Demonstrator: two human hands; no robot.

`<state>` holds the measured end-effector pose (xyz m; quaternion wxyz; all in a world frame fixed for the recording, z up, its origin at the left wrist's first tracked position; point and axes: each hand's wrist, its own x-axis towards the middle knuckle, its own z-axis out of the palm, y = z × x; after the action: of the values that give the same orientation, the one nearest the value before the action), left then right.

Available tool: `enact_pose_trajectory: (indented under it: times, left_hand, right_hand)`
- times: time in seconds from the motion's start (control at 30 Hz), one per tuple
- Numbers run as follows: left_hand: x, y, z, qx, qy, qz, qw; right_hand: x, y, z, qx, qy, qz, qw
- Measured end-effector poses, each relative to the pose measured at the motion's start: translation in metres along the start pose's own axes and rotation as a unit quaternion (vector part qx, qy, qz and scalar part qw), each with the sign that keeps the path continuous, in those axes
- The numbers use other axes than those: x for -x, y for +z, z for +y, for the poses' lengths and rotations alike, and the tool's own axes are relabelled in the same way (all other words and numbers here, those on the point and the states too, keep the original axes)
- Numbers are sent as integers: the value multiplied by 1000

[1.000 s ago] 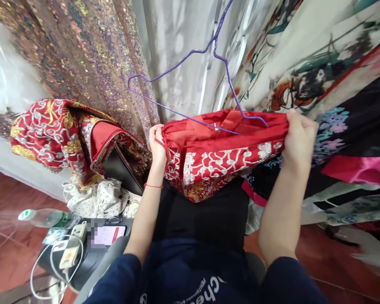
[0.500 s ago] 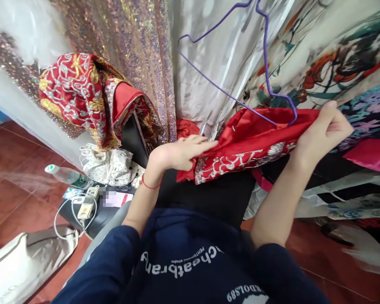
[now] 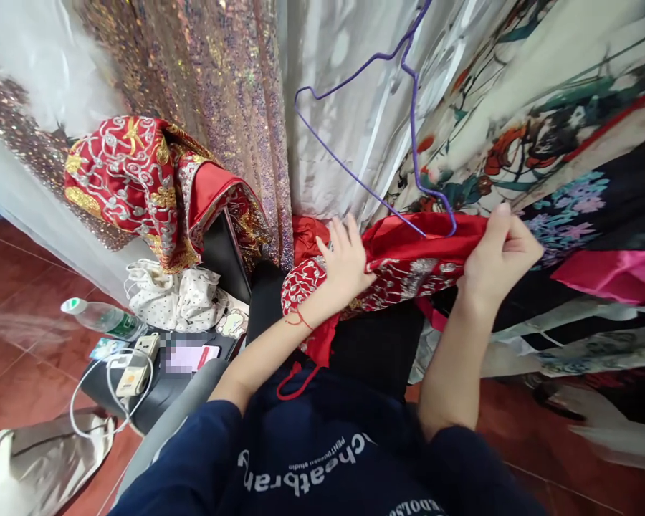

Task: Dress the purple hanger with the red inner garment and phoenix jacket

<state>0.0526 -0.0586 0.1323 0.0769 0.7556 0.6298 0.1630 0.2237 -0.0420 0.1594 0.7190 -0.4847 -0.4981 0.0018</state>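
A red garment (image 3: pixel 408 282) with silver embroidery lies across my lap, its plain red inner side showing along the top edge. A thin red cord hangs from its lower left. My right hand (image 3: pixel 499 261) is closed in a pinch on the garment's right end. My left hand (image 3: pixel 345 261) rests on the left part with fingers spread, partly covering the embroidery. Clipped or hooked at the garment's upper edge is one corner of a purple wire hanger (image 3: pixel 359 180), which stands up tilted above it.
Another red embroidered cloth (image 3: pixel 123 179) drapes over a black chair back at left. Near it are a white dotted cloth (image 3: pixel 177 297), a bottle (image 3: pixel 107 319), a power strip (image 3: pixel 140 364) and a phone (image 3: pixel 190 356). Hanging fabrics (image 3: pixel 585 136) crowd the back and right.
My left hand has moved right and turned fingers-up on the garment. The right hand, garment and hanger have shifted left and lower in view. More embroidery and the red cord now show.
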Motion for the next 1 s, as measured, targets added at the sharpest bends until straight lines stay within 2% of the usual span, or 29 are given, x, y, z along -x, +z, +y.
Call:
enact_pose_trajectory:
  times: [0.07,0.17,0.23,0.33,0.37,0.43,0.5,0.57,0.6,0.67,0.73,0.83,0.9,1.0]
  left_hand:
    - [-13,-10,-17,1,-34,-58,998]
    - [-26,-31,-43,-35,-37,-128,990]
    - [-32,-42,-55,-80,-28,-143,986]
    - [-37,-54,-70,-116,-24,-114,986]
    - [-38,-58,-75,-113,-21,-93,989]
    - [-40,-66,-84,-95,-17,-49,994]
    - [-40,-73,-90,-75,-15,-28,997]
    - [-41,-78,-95,-64,-20,-14,998]
    - [-41,-80,-97,-62,-22,-4,998]
    - [-40,-82,-100,-57,-16,8,998]
    - [-37,-81,-100,-42,27,-40,998]
    - [-26,-72,-91,10,164,-179,970]
    - [-14,-55,-79,27,249,-218,943]
    - [3,-18,-64,3,288,-244,926]
  right_hand:
    - [3,-6,-4,9,14,-10,1000]
    - [9,-16,-8,26,39,-16,999]
    - [15,-24,-10,28,58,-22,998]
    - [23,-41,-12,30,99,-51,993]
    - [24,-48,-13,35,115,-80,990]
    - [25,-62,-16,41,147,-192,969]
    - [25,-75,-18,41,165,-342,924]
    - [27,-86,-18,45,173,-452,874]
    - [29,-89,-18,54,176,-478,859]
    - [33,-94,-16,78,186,-489,849]
    - [39,-96,-15,97,185,-488,847]
    - [48,-90,-17,98,155,-518,836]
    - [53,-80,-21,80,128,-563,813]
    - [62,-65,-22,75,95,-621,774]
